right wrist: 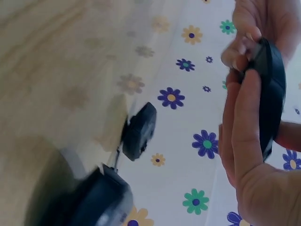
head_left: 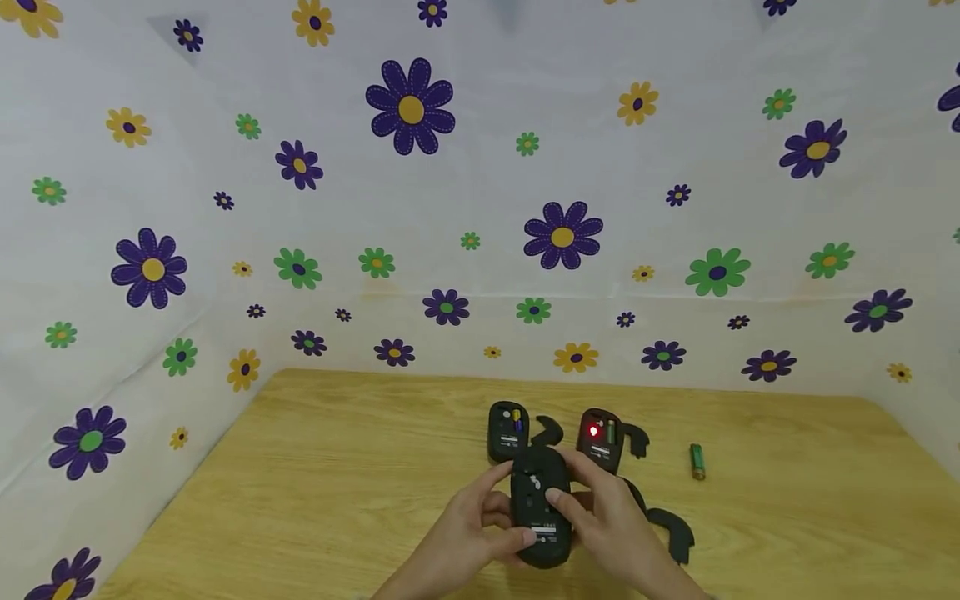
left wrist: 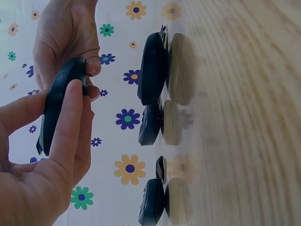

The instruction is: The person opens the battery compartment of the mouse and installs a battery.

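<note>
A black computer mouse (head_left: 551, 546) is held above the table, its underside with a white label facing up. My left hand (head_left: 472, 525) grips it along the left side, thumb lying over the label end. From the right, my right hand (head_left: 618, 517) holds the far end and right side, thumb pressing on the underside. In the left wrist view the mouse (left wrist: 55, 106) is seen edge-on between the fingers of both hands. The right wrist view also shows the mouse (right wrist: 273, 94) from its side, gripped by both hands. Palm-side fingers beneath it are partly hidden.
Beyond the hands lie two upturned mice, one (head_left: 498, 442) with a battery inside, the other (head_left: 603, 462) with a red light. Curved black covers (head_left: 551, 429) (head_left: 639, 440) (head_left: 678, 533) lie beside them. A dark edge (head_left: 636, 493) shows behind the right hand. A green battery (head_left: 697, 461) lies right.
</note>
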`<state>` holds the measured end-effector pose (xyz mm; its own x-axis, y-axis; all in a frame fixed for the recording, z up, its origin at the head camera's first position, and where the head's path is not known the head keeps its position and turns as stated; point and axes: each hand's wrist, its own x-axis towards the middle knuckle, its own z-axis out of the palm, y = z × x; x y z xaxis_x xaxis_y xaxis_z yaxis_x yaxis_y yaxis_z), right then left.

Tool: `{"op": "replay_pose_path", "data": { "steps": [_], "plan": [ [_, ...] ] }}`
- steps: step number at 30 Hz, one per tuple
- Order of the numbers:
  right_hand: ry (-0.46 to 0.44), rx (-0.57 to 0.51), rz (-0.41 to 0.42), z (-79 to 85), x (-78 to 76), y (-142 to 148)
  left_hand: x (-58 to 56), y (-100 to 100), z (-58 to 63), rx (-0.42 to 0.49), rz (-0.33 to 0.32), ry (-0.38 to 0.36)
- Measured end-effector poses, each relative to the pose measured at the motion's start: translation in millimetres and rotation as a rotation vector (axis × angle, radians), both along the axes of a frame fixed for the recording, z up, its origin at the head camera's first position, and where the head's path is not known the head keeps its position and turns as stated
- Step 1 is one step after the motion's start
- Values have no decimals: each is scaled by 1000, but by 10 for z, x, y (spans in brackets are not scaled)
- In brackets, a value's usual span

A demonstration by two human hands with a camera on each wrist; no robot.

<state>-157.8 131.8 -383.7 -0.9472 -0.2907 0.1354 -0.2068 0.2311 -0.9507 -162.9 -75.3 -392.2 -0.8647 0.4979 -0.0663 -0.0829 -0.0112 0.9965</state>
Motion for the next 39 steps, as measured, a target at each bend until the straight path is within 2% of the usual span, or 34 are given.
{"op": "replay_pose_path", "data": {
  "steps": [5,8,11,17,21,24,27,30,35,39],
  "plan": [
    [-40,-27,35,39,-24,15,14,-15,27,-9,-6,12],
    [-73,-46,32,45,-21,15,23,-20,33,-16,0,-13],
    [-56,-25,6,58,-20,1,25,-30,28,-14,10,-38],
    [19,78,-167,112,-25,-68,17,-58,17,-8,9,-40],
    [31,30,-272,135,-39,-105,18,-84,4,-35,10,-43],
    [39,-33,-313,147,-57,-99,18,-130,-18,-56,27,-49],
    [31,-82,-304,149,-84,-63,12,-214,-43,-35,44,-51],
    [-17,-115,-295,131,-107,-36,-1,-326,-59,-13,51,-41],
    [-91,-102,-269,61,-130,-9,-27,-502,-48,-14,52,-10],
    [-72,-52,-200,7,-156,12,-39,-622,-20,-29,72,-8]
  ]
}}
